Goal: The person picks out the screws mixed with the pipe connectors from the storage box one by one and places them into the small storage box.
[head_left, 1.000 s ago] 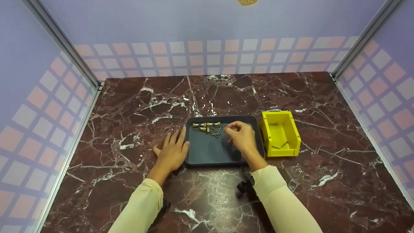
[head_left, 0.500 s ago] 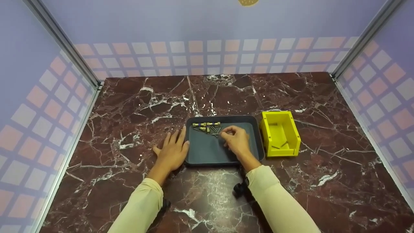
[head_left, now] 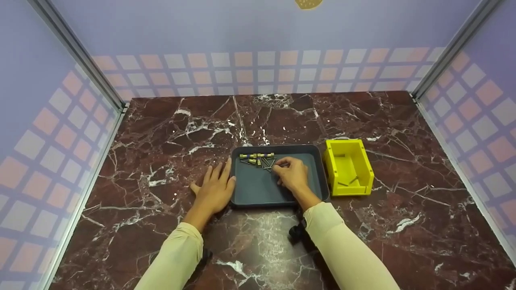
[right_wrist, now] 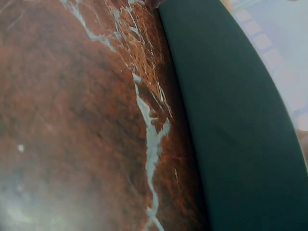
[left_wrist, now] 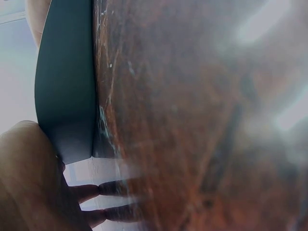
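A dark grey tray (head_left: 258, 191) lies on the table, its side wall filling part of both wrist views. In its upper left sit brass fittings (head_left: 256, 155) with blue bands and a small pile of screws (head_left: 267, 162). My right hand (head_left: 293, 173) reaches over the tray, thumb and forefinger drawn together at the right edge of the pile. Whether a screw is between those fingertips is too small to see. My left hand (head_left: 214, 187) rests flat with fingers spread on the table, its thumb side touching the tray's left edge.
A yellow bin (head_left: 348, 167) stands right beside the tray, with a few small screws on its floor. The marbled red-brown table (head_left: 181, 121) is bounded by patterned panels at the back and both sides.
My right hand has moved left and slightly down toward the screws, its fingertips now at the pile's edge. The left hand, tray and bin have stayed put.
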A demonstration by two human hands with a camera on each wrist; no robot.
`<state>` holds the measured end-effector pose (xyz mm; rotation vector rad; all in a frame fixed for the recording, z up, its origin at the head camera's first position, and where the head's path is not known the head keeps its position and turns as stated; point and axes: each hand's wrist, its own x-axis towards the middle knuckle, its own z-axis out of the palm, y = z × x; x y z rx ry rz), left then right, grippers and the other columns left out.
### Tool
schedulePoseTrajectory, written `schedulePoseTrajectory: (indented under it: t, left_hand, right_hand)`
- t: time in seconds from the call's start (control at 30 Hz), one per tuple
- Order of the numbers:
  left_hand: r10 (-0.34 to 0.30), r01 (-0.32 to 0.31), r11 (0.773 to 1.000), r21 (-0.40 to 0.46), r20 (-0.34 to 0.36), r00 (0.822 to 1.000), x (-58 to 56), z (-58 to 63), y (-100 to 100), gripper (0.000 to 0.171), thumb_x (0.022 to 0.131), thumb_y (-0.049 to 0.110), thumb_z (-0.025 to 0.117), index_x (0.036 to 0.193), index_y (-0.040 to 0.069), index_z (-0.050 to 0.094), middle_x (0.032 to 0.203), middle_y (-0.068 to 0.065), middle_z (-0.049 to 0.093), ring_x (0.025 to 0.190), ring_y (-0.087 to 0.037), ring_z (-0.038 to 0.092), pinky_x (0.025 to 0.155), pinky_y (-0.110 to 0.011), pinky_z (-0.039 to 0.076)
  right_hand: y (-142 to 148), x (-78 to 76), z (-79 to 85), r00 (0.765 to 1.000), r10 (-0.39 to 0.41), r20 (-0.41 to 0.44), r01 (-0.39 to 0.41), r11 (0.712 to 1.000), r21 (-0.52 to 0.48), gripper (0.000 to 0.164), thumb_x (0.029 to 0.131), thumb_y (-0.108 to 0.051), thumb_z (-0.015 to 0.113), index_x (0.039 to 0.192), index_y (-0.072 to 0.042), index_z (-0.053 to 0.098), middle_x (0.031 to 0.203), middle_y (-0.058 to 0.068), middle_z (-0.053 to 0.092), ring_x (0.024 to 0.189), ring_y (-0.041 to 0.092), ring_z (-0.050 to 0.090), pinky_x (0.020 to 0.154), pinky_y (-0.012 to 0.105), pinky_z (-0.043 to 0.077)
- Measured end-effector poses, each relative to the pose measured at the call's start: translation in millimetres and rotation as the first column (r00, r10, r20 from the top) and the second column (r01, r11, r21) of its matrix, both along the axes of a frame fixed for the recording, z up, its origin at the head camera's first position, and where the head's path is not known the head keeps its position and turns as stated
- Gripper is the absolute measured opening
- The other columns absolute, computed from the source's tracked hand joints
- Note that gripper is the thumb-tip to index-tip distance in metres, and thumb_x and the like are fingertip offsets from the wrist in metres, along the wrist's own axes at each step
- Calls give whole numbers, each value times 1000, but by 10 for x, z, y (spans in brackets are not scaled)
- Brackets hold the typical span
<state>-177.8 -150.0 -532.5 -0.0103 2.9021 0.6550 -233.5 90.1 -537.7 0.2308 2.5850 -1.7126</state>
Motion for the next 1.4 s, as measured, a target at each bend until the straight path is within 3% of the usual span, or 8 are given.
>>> schedulePoseTrajectory:
  t: [0.27,0.73,1.03,1.4]
  left_hand:
    - [-7,7,1000,14,9,1000,6,-3,-5,62,108,54,27,165,39,6,172,-4,19,159,-37,10,105,-87,1]
    - [-46,45,999,20,14,999,14,4,-73,64,107,59,26,165,39,7,172,-4,19,159,-39,11,107,-85,3]
    - [-55,55,998,5,6,998,21,10,-92,65,107,60,27,165,40,7,172,-3,20,158,-39,14,107,-83,5]
    - [-56,56,998,-3,14,998,4,12,-82,64,107,58,29,165,40,6,172,-3,20,159,-39,13,107,-84,5]
  right_hand:
    - [-10,-13,-5,1000,23,13,-24,998,61,13,82,-12,74,94,-11,79,60,2,71,37,7,57,38,21,45]
    - [-8,-9,-2,999,34,31,-34,999,1,14,82,-7,78,96,-6,79,68,9,74,38,8,57,40,23,50]
    - [-8,-2,-11,999,42,35,-42,999,-13,11,81,-3,78,92,-5,79,68,5,74,38,7,56,40,23,49]
    - [-2,-18,-14,998,57,14,-57,997,60,7,82,-5,78,88,-7,79,66,3,74,38,4,56,41,22,50]
